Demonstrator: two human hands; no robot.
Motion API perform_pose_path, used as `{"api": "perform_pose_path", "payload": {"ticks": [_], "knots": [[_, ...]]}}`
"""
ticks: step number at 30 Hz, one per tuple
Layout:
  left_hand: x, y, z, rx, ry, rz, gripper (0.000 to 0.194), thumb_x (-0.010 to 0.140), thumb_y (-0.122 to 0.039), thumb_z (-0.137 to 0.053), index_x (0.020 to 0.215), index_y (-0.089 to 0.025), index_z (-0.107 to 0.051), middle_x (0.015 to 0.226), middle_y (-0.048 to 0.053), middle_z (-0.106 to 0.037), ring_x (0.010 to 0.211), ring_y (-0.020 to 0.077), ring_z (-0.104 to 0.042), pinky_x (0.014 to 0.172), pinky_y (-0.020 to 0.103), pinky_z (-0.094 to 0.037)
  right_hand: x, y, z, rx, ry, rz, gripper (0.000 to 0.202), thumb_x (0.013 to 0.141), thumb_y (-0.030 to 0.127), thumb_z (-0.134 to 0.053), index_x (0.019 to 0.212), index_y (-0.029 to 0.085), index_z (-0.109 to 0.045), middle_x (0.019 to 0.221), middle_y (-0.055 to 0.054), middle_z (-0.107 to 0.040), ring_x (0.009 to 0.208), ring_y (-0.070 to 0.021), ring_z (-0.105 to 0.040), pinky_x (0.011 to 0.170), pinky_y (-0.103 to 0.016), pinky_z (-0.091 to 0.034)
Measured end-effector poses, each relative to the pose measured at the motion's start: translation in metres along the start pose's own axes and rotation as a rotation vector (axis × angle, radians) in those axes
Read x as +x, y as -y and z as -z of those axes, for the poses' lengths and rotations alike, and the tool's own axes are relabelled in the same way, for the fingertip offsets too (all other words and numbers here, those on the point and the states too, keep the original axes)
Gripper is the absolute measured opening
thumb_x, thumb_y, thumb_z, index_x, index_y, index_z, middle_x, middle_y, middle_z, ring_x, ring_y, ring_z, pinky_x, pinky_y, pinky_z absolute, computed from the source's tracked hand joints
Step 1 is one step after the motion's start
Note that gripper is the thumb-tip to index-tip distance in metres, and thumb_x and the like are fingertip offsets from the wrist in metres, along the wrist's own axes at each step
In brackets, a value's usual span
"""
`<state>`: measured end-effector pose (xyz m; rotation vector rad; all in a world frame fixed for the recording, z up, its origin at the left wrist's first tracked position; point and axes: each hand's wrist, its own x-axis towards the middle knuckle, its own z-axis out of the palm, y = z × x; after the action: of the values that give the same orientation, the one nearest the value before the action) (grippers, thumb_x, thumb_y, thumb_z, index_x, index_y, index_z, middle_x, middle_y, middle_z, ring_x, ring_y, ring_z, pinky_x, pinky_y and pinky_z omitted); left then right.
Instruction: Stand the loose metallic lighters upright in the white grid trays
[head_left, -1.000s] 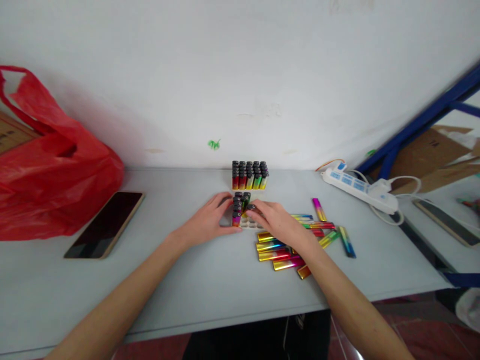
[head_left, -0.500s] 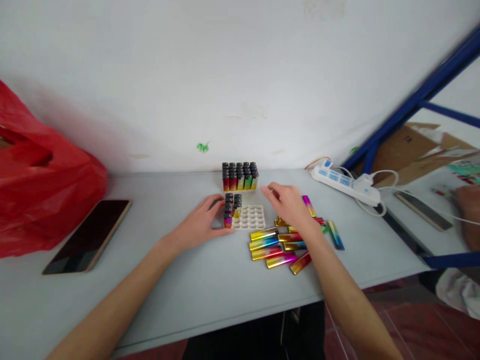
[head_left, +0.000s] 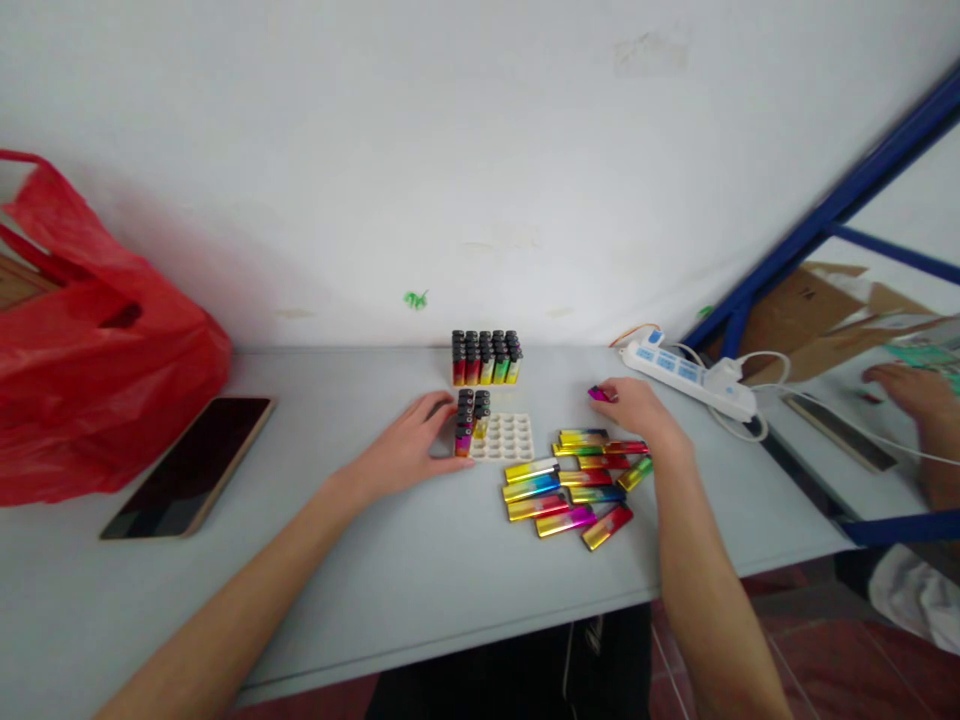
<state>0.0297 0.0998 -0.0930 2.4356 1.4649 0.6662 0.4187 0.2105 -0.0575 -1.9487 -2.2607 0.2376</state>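
A white tray [head_left: 514, 436] with rows of round sockets lies on the table, several lighters [head_left: 464, 425] with black tops standing upright along its left side. My left hand [head_left: 420, 440] curves around that side, thumb at the front edge and fingers at the back. Between the fingertips of my right hand [head_left: 637, 405] is a purple lighter [head_left: 600, 394], held above the table to the right of the tray. A loose pile of shiny coloured lighters [head_left: 566, 490] lies in front of that hand. Behind the tray stands a full block of upright lighters [head_left: 486, 360].
At the left are a red plastic bag [head_left: 112, 340] and a phone [head_left: 187, 465]. A white power strip [head_left: 686, 380] with cables sits at the back right beside a blue metal frame [head_left: 795, 265]. Beyond it are a cardboard box [head_left: 780, 315] and another person's hand [head_left: 907, 390].
My right hand has moved right, away from the tray, and now has the purple lighter in its fingers. My left hand stays at the tray. The view has shifted slightly.
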Motion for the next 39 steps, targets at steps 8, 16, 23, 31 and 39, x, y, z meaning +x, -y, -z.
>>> {"api": "perform_pose_path", "payload": {"ticks": [8, 16, 23, 31, 39], "knots": [[0.000, 0.001, 0.001, -0.012, -0.007, -0.007, 0.081, 0.092, -0.082, -0.071, 0.143, -0.020, -0.063, 0.158, 0.019, -0.058, 0.146, 0.0404, -0.059, 0.130, 0.056, -0.048, -0.014, 0.066, -0.009, 0.584, -0.080, 0.259, 0.026, 0.112, 0.044, -0.045, 0.103, 0.023, -0.058, 0.078, 0.000, -0.069, 0.065, -0.0177, -0.064, 0.069, -0.029, -0.048], [-0.001, -0.001, 0.000, 0.008, -0.004, -0.024, 0.080, 0.094, -0.076, -0.074, 0.148, -0.018, -0.059, 0.159, 0.020, -0.057, 0.148, 0.0392, -0.057, 0.130, 0.055, -0.048, -0.040, 0.120, -0.025, 0.906, 0.105, 0.320, 0.071, 0.105, 0.082, -0.037, 0.067, 0.024, -0.050, 0.060, 0.003, -0.046, 0.059, -0.0144, -0.043, 0.061, -0.030, -0.033], [-0.001, -0.001, 0.001, 0.003, -0.006, -0.024, 0.080, 0.094, -0.075, -0.075, 0.149, -0.019, -0.059, 0.159, 0.019, -0.056, 0.148, 0.0389, -0.057, 0.130, 0.054, -0.048, -0.049, 0.141, -0.030, 1.001, 0.095, 0.143, 0.074, 0.095, 0.088, -0.036, 0.051, 0.028, -0.038, 0.049, 0.003, -0.035, 0.051, -0.0138, -0.035, 0.056, -0.033, -0.026], [-0.001, -0.002, 0.002, 0.006, -0.004, -0.017, 0.079, 0.094, -0.076, -0.075, 0.147, -0.020, -0.060, 0.160, 0.018, -0.056, 0.149, 0.0395, -0.057, 0.130, 0.055, -0.048, -0.048, 0.137, -0.028, 0.887, 0.072, 0.111, 0.069, 0.099, 0.074, -0.035, 0.050, 0.026, -0.046, 0.048, 0.000, -0.045, 0.052, -0.0153, -0.045, 0.061, -0.033, -0.033], [0.000, -0.002, 0.002, 0.011, -0.004, -0.022, 0.079, 0.095, -0.077, -0.072, 0.146, -0.019, -0.060, 0.159, 0.019, -0.056, 0.148, 0.0391, -0.057, 0.130, 0.055, -0.048, -0.050, 0.139, -0.023, 0.861, 0.031, 0.111, 0.075, 0.106, 0.072, -0.037, 0.047, 0.025, -0.044, 0.047, 0.001, -0.042, 0.054, -0.0155, -0.046, 0.064, -0.033, -0.032]]}}
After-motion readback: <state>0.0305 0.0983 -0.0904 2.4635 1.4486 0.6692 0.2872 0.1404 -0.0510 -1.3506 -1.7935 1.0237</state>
